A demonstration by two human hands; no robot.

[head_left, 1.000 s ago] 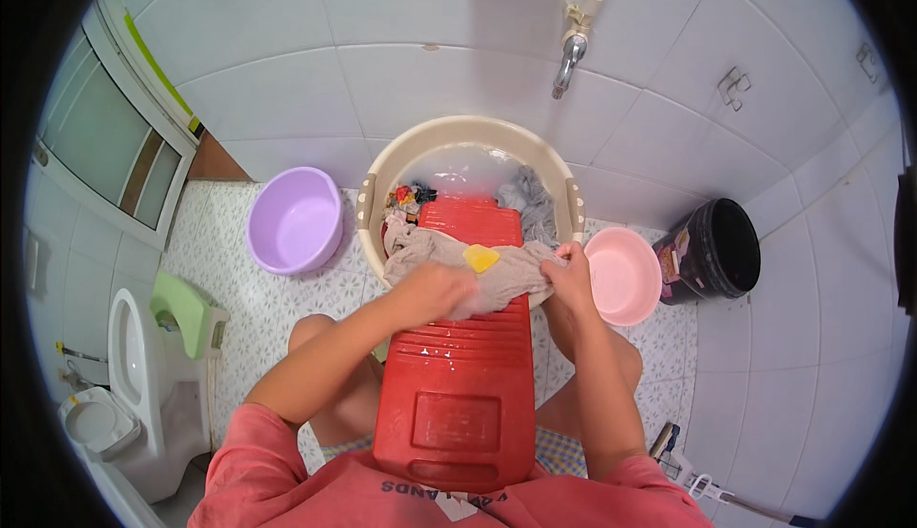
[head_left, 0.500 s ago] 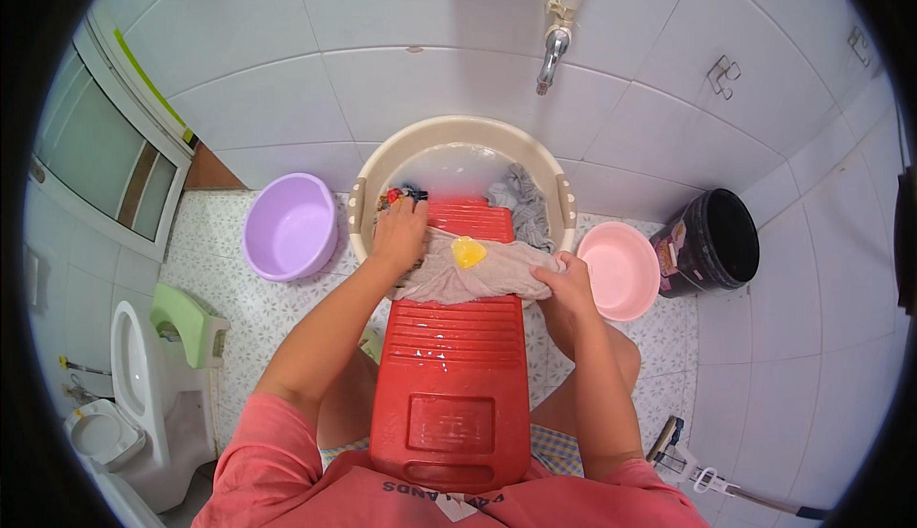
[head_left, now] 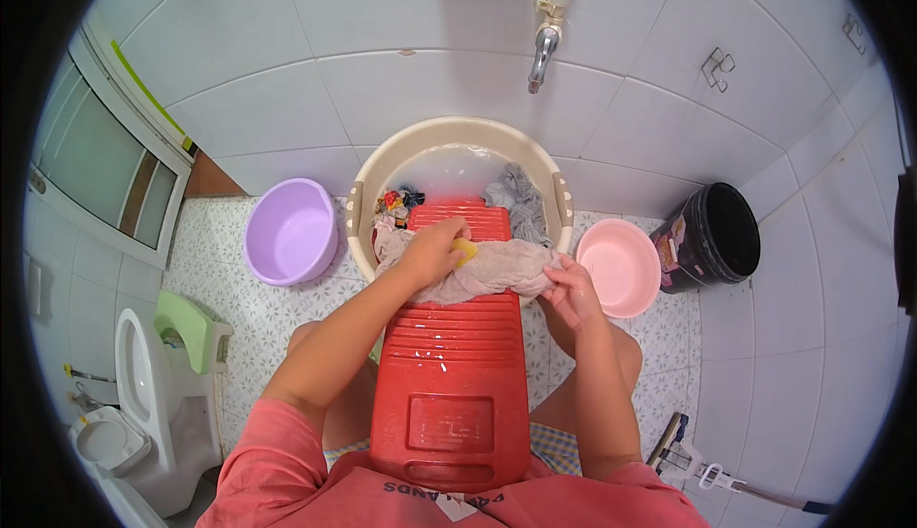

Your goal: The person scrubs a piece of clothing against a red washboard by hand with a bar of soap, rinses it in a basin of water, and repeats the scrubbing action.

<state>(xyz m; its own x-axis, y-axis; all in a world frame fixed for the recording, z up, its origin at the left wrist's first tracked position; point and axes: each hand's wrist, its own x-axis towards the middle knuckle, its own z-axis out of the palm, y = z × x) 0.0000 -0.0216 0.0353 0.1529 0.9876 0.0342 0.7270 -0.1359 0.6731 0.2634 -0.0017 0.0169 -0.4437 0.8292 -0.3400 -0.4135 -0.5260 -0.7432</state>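
A wet beige-grey cloth [head_left: 506, 268] lies across a red ribbed washboard [head_left: 451, 351], whose far end dips into a big cream tub [head_left: 458, 125] of water. My left hand [head_left: 432, 256] has its fingers closed around a yellow bar of soap [head_left: 466, 252] and presses it against the middle of the cloth. At the cloth's right end, my right hand [head_left: 571, 291] pinches the fabric. Inside the tub, a grey cloth [head_left: 521, 199] lies on the right and a multicoloured one [head_left: 399, 205] on the left, both partly in the water.
A purple basin [head_left: 292, 232] stands left of the tub; a pink basin [head_left: 619, 268] and a black bucket [head_left: 712, 239] are on its right. A tap [head_left: 544, 55] juts from the tiled wall. At the left are a green stool [head_left: 194, 329] and a toilet [head_left: 158, 394].
My left hand has moved right from the cloth's left end and taken hold of the soap, which lay loose on the cloth. My right hand keeps hold of the right end.
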